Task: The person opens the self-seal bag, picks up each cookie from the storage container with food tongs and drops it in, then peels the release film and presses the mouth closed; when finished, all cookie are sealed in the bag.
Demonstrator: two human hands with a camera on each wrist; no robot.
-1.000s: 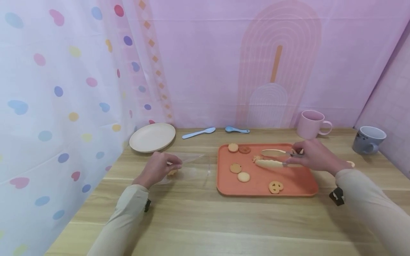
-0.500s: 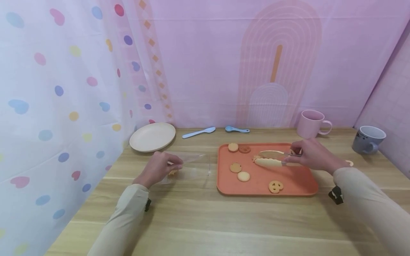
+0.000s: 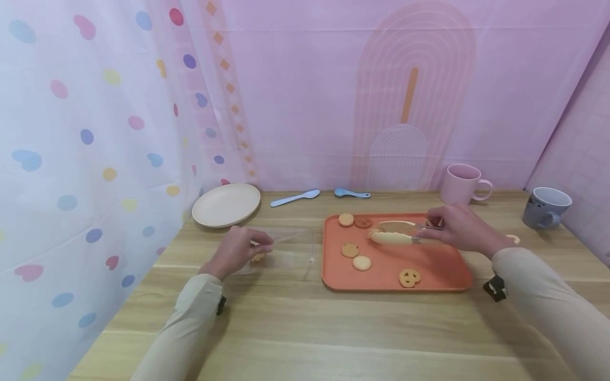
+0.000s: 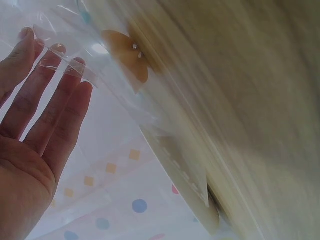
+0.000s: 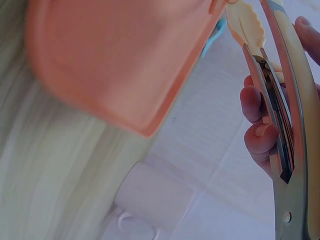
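Observation:
In the head view my left hand (image 3: 234, 252) pinches the edge of a clear plastic bag (image 3: 292, 255) lying on the table. A brown cookie (image 4: 129, 57) shows inside the bag in the left wrist view. My right hand (image 3: 461, 227) grips a pair of tongs (image 3: 392, 238) with cream-coloured, scalloped ends. Between the tong tips is a brown cookie (image 3: 374, 231), partly covered, above the orange tray (image 3: 438, 272). Other cookies lie on the tray, among them a round pale cookie (image 3: 361, 263) and a pretzel-shaped cookie (image 3: 409, 278).
A cream plate (image 3: 226, 205) stands behind the left hand. Along the back lie a light blue spoon (image 3: 295, 198) and a blue measuring spoon (image 3: 351, 193). A pink mug (image 3: 458, 184) and a grey mug (image 3: 546, 207) stand at the right.
The tongs have closed on the cookie, and the right hand has moved slightly left with them. My left hand stays at the bag's edge.

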